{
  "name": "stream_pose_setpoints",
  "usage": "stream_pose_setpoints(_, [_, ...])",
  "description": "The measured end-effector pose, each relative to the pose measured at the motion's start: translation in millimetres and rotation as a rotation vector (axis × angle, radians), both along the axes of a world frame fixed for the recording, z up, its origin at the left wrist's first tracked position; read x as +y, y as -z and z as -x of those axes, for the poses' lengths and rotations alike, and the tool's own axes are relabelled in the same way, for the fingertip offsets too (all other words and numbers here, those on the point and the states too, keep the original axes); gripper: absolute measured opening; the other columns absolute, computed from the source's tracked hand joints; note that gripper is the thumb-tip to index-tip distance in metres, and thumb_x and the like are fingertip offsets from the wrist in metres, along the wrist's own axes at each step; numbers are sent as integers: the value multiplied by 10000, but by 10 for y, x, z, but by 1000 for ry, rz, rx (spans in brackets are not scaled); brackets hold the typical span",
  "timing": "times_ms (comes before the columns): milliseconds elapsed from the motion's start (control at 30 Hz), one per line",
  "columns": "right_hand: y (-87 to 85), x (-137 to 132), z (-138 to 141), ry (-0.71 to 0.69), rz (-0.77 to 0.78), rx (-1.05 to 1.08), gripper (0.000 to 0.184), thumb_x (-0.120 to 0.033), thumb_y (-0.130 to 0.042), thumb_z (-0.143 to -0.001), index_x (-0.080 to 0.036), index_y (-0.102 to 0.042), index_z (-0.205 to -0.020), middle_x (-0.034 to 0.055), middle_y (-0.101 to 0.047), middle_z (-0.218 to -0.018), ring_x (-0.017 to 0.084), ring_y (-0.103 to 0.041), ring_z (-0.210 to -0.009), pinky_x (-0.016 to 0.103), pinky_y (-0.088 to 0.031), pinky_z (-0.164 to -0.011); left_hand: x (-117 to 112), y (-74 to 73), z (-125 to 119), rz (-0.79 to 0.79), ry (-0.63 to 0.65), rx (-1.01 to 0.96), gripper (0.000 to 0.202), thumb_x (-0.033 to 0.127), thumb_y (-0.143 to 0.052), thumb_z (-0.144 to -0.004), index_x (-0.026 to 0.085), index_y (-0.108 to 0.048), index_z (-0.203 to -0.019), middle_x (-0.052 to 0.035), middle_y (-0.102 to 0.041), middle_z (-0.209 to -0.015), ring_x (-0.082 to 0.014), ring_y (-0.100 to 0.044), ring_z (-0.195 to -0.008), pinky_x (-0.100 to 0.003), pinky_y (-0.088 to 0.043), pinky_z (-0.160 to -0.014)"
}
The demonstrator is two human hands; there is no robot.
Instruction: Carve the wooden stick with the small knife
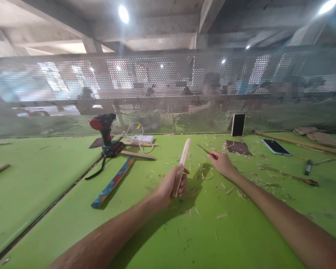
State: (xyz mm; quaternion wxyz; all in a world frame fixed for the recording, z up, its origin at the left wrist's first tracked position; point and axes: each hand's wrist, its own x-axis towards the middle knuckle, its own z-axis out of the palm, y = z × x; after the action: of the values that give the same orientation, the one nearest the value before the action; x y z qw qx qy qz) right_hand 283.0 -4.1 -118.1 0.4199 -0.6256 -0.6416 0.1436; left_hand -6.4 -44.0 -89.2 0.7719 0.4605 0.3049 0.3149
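My left hand is wrapped round the lower part of a pale wooden stick, which tilts up and slightly to the right. To the right of it, my right hand grips a knife by its brown handle. The thin blade points up and left towards the stick, and a gap separates the two. Curled wood shavings lie on the green tabletop under and around both hands.
At left stand a red-and-black cordless drill and a painted blue-and-red strip. A white power bank with a cable lies behind. Two phones, a brown sandpaper-like sheet and a wooden spoon are at right. A perforated screen bounds the back.
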Motion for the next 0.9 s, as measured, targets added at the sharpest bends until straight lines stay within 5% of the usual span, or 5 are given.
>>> stream_pose_setpoints(367, [-80,29,-56,38,-56,-3,473,-623,-587,-921,-178,-740,-888,30,-622,-615,132,-433,-464,265,-302,-436,133,61,65,53,91,-213,345,517,-612,-955,184,-531,-913,96,-385,-607,-57,-310,-448,-165,-287,-422])
stream_pose_setpoints(633, [-241,-76,123,1,-60,94,362,-528,-627,-920,-185,-742,-941,37,-625,-666,137,-450,-488,270,-318,-428,83,11,7,104,-70,-55,382,516,-534,-1032,160,-589,-904,16,-522,-709,-90,-480,-563,-209,-413,-554])
stream_pose_setpoints(800, [-387,-186,325,-41,83,257,378,-591,-674,-905,-216,-722,-920,-41,-442,-522,114,-343,-411,259,-256,-380,81,0,-13,107,-181,-11,326,475,-657,-983,156,-621,-926,-51,-616,-883,-125,-553,-706,-250,-468,-664])
stream_pose_setpoints(900, [-460,-275,445,-194,236,310,390,-603,-649,-934,-221,-714,-890,-59,-389,-501,99,-293,-387,255,-232,-374,106,63,-25,84,-207,3,348,490,-719,-938,155,-628,-909,-56,-616,-870,-131,-552,-701,-267,-473,-663])
